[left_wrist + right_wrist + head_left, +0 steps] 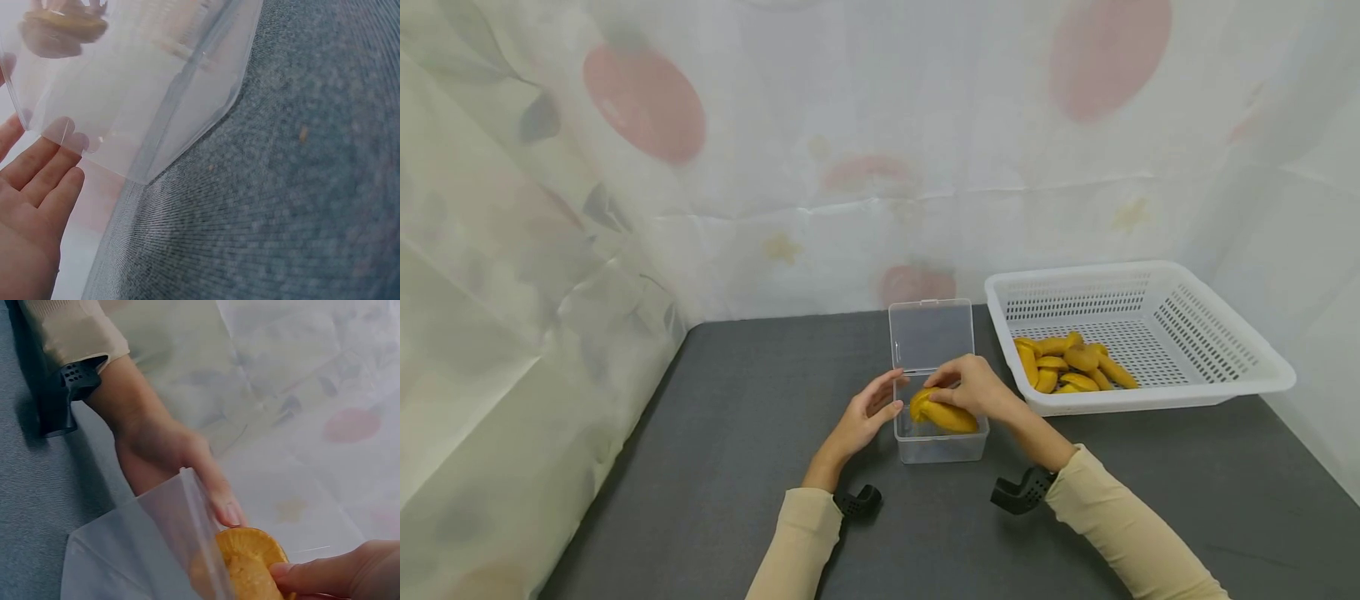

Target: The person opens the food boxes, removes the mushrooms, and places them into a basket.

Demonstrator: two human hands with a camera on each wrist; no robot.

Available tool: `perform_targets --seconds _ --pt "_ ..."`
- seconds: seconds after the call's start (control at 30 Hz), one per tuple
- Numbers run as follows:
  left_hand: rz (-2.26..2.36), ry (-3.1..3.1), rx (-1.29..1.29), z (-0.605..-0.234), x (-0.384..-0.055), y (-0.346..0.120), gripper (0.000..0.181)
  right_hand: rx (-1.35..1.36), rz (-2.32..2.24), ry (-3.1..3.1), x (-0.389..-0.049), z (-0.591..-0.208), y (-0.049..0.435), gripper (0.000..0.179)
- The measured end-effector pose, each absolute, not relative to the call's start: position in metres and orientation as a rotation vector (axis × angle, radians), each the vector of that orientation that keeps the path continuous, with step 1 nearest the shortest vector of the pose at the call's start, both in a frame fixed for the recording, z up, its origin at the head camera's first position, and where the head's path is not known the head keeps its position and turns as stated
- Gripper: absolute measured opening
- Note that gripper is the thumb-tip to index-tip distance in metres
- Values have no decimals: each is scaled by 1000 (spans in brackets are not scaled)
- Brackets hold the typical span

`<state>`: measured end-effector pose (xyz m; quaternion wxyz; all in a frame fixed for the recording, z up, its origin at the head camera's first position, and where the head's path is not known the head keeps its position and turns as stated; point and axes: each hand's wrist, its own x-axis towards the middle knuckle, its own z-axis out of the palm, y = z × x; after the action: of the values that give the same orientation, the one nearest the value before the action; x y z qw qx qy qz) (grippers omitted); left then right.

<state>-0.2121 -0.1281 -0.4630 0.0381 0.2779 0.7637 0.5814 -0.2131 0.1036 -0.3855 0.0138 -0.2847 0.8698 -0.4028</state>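
Over the open clear plastic box (942, 451), my right hand (973, 387) pinches a yellow mushroom (951, 417) between thumb and fingers. The right wrist view shows the mushroom's round, ridged cap (259, 545) close behind the box wall (134, 544). My left hand (862, 421) is at the box's left side, thumb near the rim. In the left wrist view its fairly straight fingers (53, 165) lie against the outer face of the clear wall. The box's hinged lid (932, 335) stands raised at the back.
A white perforated basket (1217, 395) stands at the back right, with several more yellow mushrooms (1078, 358) heaped at its left end. Dark grey cloth covers the table (760, 433). A printed white curtain (820, 108) hangs behind and along the sides.
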Motion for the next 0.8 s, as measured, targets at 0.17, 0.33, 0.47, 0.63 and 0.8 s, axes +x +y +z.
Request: perform_targets --seconds 0.17,0.33,0.47,0.63,0.8 --pt "1781 2352 840 -463 -212 -128 53 -837 -1330 2729 -212 -378 107 15" --pt "1784 2356 834 -463 -212 -128 53 -856 -1346 2765 -212 -372 112 15" --pt "1796 2357 834 -463 -213 -127 52 -814 -1350 2774 -213 -367 117 15" --pt "1796 2356 829 -463 -213 -127 53 -736 -1356 2783 -216 -363 124 17" --pt "1796 2355 835 -464 -213 -128 53 -677 -1353 2795 -218 -358 134 19"
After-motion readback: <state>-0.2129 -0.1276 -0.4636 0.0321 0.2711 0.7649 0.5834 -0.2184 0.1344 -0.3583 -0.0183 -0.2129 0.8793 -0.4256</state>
